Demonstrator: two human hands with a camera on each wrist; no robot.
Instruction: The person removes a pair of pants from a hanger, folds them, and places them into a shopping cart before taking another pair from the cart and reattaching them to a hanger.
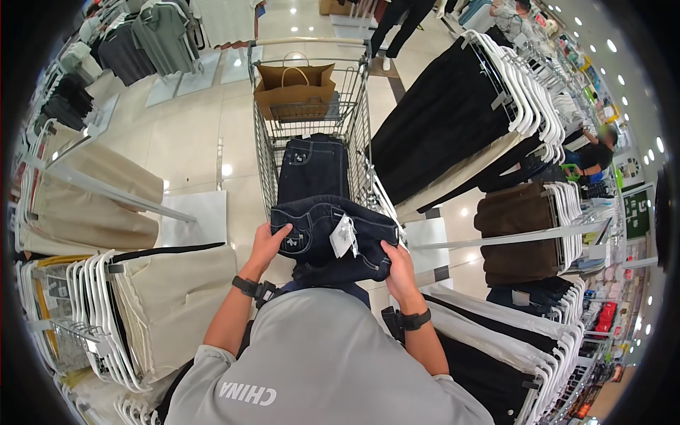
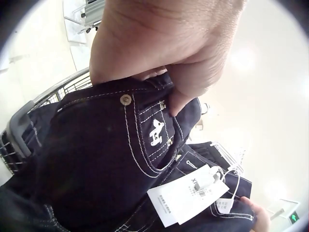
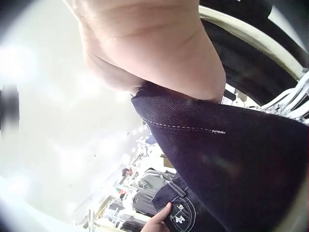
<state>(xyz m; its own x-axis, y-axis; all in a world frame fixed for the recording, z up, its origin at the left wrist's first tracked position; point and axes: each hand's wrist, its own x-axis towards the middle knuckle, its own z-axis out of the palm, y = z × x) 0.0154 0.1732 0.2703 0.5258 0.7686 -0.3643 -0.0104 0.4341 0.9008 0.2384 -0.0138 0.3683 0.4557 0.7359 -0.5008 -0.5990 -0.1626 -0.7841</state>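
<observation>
Dark denim jeans (image 1: 315,234) with pale stitching are held up between my two hands in front of my body. My left hand (image 1: 267,244) pinches them at the waistband by a front pocket, its thumb over the denim. A small white embroidered figure (image 2: 155,133) shows on that pocket in the left wrist view. At the opposite side my right hand (image 1: 399,265) grips the denim edge, its fingertips partly hidden in the right wrist view. White paper tags (image 1: 345,236) hang from the front. Just beyond, another pair of dark jeans (image 1: 314,170) lies folded in the cart.
A wire shopping cart (image 1: 367,152) stands ahead, a brown paper bag (image 1: 294,90) at its far end. Racks of hanging trousers flank me: beige ones (image 1: 180,301) left, black ones (image 1: 439,117) right. A person in dark trousers (image 1: 398,25) stands past the cart.
</observation>
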